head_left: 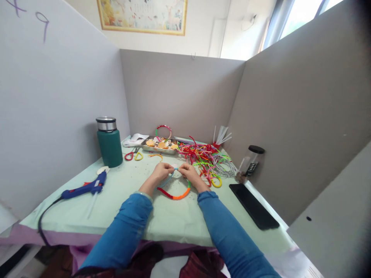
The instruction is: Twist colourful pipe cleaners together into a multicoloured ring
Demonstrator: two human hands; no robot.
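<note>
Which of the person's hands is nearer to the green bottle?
Left. The left hand is to the right of the green bottle, apart from it; the right hand is farther off on that same side, beyond the left hand.

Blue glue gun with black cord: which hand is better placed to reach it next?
Likely the left hand, nearer the blue glue gun than the right hand, though both pinch a thin light-blue strip.

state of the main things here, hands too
left hand, pinching blue strand
right hand, pinching it too
red-orange band, curved
glue gun, lying on its side
green bottle, upright, lid on
jar, black lid on
coloured strands, tangled heap
metal tray, holding shell-like pieces
black slab, lying flat
</note>
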